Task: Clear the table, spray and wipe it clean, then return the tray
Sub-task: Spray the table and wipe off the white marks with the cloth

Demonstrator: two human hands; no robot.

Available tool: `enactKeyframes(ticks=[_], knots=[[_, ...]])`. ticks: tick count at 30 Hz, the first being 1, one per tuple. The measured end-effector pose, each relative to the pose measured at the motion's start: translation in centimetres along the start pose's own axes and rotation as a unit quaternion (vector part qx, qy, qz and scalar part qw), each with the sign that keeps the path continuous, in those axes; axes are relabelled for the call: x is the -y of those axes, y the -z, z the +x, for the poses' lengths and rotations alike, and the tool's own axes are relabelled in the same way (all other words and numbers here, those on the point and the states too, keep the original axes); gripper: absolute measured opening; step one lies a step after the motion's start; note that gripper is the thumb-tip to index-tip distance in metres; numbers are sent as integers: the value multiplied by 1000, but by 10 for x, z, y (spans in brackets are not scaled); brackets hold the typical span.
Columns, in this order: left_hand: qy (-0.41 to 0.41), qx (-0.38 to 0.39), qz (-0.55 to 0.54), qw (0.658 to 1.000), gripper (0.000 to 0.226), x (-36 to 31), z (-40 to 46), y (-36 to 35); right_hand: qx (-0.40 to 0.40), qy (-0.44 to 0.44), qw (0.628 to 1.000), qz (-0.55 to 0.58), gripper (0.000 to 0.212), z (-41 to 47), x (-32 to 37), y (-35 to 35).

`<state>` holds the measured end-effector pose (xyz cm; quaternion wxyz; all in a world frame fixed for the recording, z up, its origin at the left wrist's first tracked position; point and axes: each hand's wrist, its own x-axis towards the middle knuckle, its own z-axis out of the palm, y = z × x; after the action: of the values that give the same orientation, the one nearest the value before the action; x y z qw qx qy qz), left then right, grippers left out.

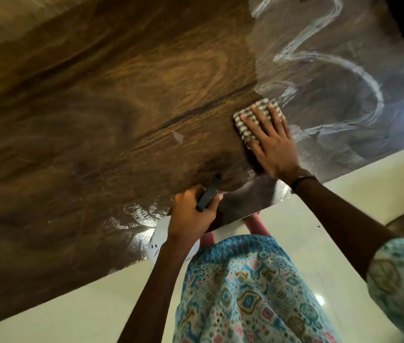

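Head view, looking down on a dark wood-grain tabletop (97, 120). The right hand (270, 142) lies flat on a checked cloth (252, 115), fingers (257, 120) straight and slightly spread, pressing the cloth onto the tabletop near its near edge; the cloth shows beyond and to the left of the fingertips. Pale looping streaks (332, 70) mark the surface toward the far right corner, just beyond the cloth. The left hand (193, 214) is at the near edge, its fingers curled round the neck of a spray bottle (161, 241); the black nozzle (208, 193) juts over the tabletop, while the white body hangs below the hand, partly hidden by the wrist. A wet patch (134, 219) glints on the surface left of this hand.
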<state>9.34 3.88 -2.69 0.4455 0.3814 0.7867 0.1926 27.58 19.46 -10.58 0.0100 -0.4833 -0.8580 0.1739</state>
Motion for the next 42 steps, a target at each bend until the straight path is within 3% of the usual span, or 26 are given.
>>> enactKeyframes(ticks=[3, 10, 16, 20, 26, 31, 34, 39, 42], knots=[[-21, 34, 41, 998, 21, 2, -15, -17, 9, 16, 1000, -13, 52, 20, 12, -4], [-25, 85, 88, 992, 24, 2, -35, -54, 79, 206, 973, -65, 50, 11, -19, 6], [19, 84, 56, 995, 36, 11, -36, -55, 85, 213, 972, -60, 50, 0, -28, 8], [35, 35, 69, 996, 26, 14, -37, -43, 72, 188, 979, -18, 51, -23, 2, -1], [42, -45, 50, 997, 25, 13, -38, -20, 103, 251, 962, 17, 48, -73, 67, -31], [40, -49, 43, 997, 20, 4, -34, -12, 136, 307, 942, -22, 47, -109, 32, -29], [39, -40, 43, 997, 26, -2, -28, -16, 117, 255, 959, -35, 49, -115, -10, -13], [17, -31, 28, 999, 24, -18, -20, -26, 56, 35, 998, -1, 52, -92, -2, -4], [17, -13, 22, 1000, 26, -24, -17, -35, 58, 56, 997, 9, 52, -83, 31, -18]])
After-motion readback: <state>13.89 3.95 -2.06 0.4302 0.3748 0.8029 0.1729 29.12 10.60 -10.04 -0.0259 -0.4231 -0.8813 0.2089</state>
